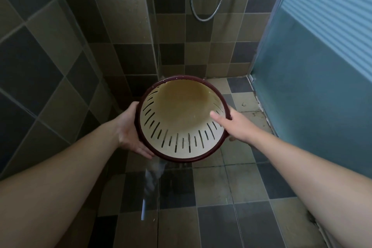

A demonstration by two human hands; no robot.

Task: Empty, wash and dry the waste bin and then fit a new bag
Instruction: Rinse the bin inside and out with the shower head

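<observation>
Tiled shower floor (211, 187) | both hands' fingers hold waste bin (182, 106) | bin underside hidden

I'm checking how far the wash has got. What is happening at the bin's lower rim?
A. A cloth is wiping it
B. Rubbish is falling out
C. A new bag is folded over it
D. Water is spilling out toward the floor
D: the waste bin, tilted toward the camera between the left hand and right hand, has a stream of water falling from its lower rim; it holds no bag or rubbish.
</observation>
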